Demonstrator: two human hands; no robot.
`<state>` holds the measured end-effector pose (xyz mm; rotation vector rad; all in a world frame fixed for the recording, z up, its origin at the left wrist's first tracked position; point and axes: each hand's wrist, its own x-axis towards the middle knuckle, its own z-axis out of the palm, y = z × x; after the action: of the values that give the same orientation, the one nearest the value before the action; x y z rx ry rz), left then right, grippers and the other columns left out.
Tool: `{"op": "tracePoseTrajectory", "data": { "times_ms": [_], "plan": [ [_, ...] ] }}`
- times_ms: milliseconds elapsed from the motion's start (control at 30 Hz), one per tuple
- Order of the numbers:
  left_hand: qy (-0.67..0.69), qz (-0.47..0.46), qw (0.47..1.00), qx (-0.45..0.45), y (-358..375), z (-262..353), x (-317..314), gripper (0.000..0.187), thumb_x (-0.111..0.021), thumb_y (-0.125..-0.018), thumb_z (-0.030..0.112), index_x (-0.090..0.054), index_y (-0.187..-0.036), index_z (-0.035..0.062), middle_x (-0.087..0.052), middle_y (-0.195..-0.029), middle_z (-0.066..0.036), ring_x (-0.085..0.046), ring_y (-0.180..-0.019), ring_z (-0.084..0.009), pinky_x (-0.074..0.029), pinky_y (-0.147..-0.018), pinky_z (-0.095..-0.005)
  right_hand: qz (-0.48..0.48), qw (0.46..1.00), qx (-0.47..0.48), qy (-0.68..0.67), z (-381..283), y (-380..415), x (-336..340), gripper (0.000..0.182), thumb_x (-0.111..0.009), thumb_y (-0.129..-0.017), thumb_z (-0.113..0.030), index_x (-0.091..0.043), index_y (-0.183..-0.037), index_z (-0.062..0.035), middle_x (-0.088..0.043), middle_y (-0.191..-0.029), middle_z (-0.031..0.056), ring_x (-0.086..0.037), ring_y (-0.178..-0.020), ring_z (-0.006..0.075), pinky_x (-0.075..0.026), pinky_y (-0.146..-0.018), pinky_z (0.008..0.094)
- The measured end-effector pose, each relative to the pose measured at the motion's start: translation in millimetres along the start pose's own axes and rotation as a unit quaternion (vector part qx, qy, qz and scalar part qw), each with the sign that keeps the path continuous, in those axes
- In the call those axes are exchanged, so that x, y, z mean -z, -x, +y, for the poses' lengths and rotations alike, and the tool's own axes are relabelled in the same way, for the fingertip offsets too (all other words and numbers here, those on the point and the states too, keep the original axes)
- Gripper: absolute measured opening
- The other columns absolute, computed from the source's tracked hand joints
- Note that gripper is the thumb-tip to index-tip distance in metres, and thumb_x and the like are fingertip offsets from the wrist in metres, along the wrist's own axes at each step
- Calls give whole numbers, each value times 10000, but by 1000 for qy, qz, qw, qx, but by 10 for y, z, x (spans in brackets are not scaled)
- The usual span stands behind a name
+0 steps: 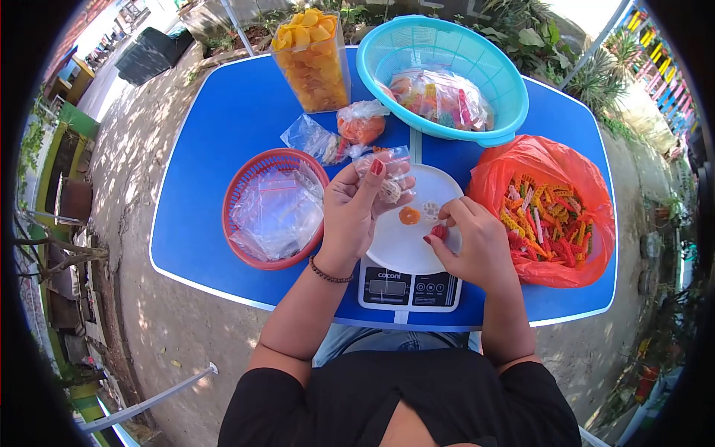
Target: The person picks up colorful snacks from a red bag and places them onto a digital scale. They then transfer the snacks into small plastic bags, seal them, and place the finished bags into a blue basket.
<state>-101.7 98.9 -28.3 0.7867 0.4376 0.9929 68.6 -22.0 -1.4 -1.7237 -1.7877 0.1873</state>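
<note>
My left hand (353, 205) is raised over the scale's left side, its fingers closed around a small clear zip bag (392, 179) with pale wheel-shaped snack pieces inside. My right hand (471, 240) reaches down to the white plate (398, 249), thumb and fingers curled about a red snack piece (440, 232). Beside those fingertips lie an orange snack piece (409, 216) and a whitish flower-shaped piece (430, 209). The plate rests on a kitchen scale (410, 288), whose display I cannot read.
A red basket (237, 242) of empty clear bags stands left. An orange plastic bag (532, 272) of colourful snack pieces lies right. At the back are a tub of yellow chips (313, 71), a turquoise basin (514, 97) of filled bags, and knotted bags (361, 123). All stand on a blue table (195, 175).
</note>
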Motion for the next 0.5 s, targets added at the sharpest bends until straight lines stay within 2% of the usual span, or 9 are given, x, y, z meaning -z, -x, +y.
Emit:
{"op": "tracePoseTrajectory", "data": {
  "times_ms": [33, 133, 233, 333, 433, 500],
  "plan": [
    [19, 2, 1000, 12, -9, 0, -4, 393, -672, -1006, 257, -620, -1271, -28, -717, -1155, -199, -740, -1015, -299, -632, -863, -407, 8, 1000, 15, -5, 9, 2, -13, 278, -793, -753, -89, -621, -960, -23, -633, -856, 92, -634, -697, 238, -522, -659, 367],
    [-3, 1, 1000, 20, 3, 5, -37, 383, -661, -1012, 264, -631, -1253, -32, -715, -1165, -200, -738, -1023, -303, -629, -867, -414, -2, 999, 12, -44, 12, -14, -17, 287, -763, -746, -42, -613, -990, -17, -643, -879, 89, -654, -733, 238, -536, -693, 362],
    [-23, -17, 1000, 5, 23, -5, -46, 341, -659, -1015, 226, -647, -1230, -39, -725, -1144, -198, -744, -1003, -285, -626, -866, -389, 2, 998, 9, -67, 53, -1, -41, 273, -717, -759, -16, -600, -1006, -29, -664, -889, 119, -667, -830, 308, -548, -732, 400],
    [-88, -37, 995, -31, 47, -39, -24, 253, -660, -1007, 153, -669, -1190, -22, -740, -1090, -200, -757, -946, -266, -643, -822, -366, 7, 993, -13, -120, 29, 6, -24, 284, -693, -763, 39, -604, -1026, -22, -677, -881, 118, -683, -803, 263, -553, -691, 350],
    [-125, -52, 990, -25, 92, 15, -58, 248, -712, -963, 101, -676, -1164, -39, -749, -1058, -195, -759, -920, -233, -638, -810, -333, 37, 987, -33, -153, 43, 6, -2, 318, -676, -766, 77, -620, -1064, -20, -694, -874, 95, -707, -834, 175, -542, -656, 295],
    [-165, -58, 984, -33, 103, 5, -57, 262, -745, -929, 68, -677, -1151, -52, -753, -1040, -186, -758, -909, -215, -636, -802, -317, 88, 974, -51, -204, 101, 30, -49, 307, -659, -812, 90, -614, -1102, -1, -702, -925, 100, -706, -888, 148, -554, -686, 280]
  ]
}}
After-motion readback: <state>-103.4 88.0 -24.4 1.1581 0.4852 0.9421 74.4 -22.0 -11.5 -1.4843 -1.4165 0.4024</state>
